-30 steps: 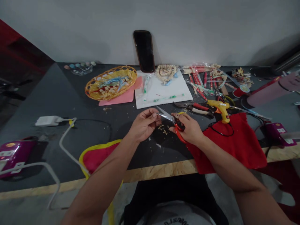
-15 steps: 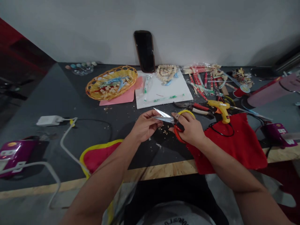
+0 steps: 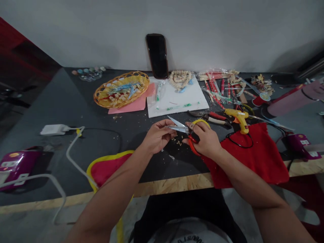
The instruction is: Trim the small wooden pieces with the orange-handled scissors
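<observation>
My right hand (image 3: 206, 139) grips scissors (image 3: 181, 127) with red and yellow handles; their silver blades are spread apart and point left. My left hand (image 3: 158, 135) is pinched just left of the blade tips, its fingers closed on something too small to make out. Small pale cuttings (image 3: 178, 141) lie scattered on the dark tabletop below both hands.
A red cloth (image 3: 249, 153) lies right of my right hand, with a yellow glue gun (image 3: 239, 118) and red-handled pliers (image 3: 215, 117) behind it. Further back are a white board (image 3: 177, 98), a yellow basket (image 3: 120, 89), a leaning phone (image 3: 157, 55) and wrapped sticks (image 3: 217, 86). A white charger (image 3: 54, 129) sits left.
The scissor blades, nearly together a second ago, have spread apart. Both hands have stayed in about the same place.
</observation>
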The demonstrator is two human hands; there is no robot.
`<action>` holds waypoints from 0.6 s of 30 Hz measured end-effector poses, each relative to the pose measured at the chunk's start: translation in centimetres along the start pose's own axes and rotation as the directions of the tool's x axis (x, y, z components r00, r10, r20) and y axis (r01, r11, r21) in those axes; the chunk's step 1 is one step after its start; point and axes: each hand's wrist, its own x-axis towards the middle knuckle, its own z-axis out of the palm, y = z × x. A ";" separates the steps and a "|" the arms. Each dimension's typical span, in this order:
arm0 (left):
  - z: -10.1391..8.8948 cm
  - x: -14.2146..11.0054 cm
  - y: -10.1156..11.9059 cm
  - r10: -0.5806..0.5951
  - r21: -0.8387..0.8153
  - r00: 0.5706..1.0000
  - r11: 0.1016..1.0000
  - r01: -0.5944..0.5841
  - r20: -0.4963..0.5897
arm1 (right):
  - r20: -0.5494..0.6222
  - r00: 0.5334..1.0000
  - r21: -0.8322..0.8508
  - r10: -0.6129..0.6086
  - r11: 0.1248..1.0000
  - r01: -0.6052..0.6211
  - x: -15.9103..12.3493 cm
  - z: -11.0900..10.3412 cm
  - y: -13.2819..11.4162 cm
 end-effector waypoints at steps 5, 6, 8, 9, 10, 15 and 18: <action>0.1 0.0 0.0 -0.001 -0.013 1.000 1.000 0.001 0.004 | -0.010 1.000 -0.034 -0.017 0.999 0.017 0.0 0.1 0.0; 0.1 0.0 0.0 -0.004 -0.011 1.000 1.000 0.004 0.004 | -0.011 1.000 -0.040 -0.017 0.999 0.017 0.0 0.1 0.0; 0.0 0.0 0.0 -0.011 -0.007 1.000 1.000 0.011 0.003 | -0.015 1.000 -0.049 -0.019 0.999 0.018 -0.1 0.1 0.1; 0.0 0.1 0.0 -0.013 -0.004 1.000 1.000 0.013 0.003 | -0.017 1.000 -0.051 -0.020 0.998 0.020 -0.1 0.2 0.1; 0.0 0.1 0.0 -0.013 -0.001 1.000 1.000 0.013 0.002 | -0.020 1.000 -0.054 -0.023 0.998 0.022 -0.1 0.2 0.1; 0.0 0.0 0.0 -0.001 0.009 1.000 1.000 0.001 0.002 | -0.029 0.999 -0.079 -0.038 0.996 0.036 -0.3 0.3 0.0; 0.1 -0.1 0.1 -0.001 -0.011 1.000 1.000 0.001 0.006 | -0.045 0.997 -0.119 -0.056 0.992 0.051 -0.4 0.2 -0.1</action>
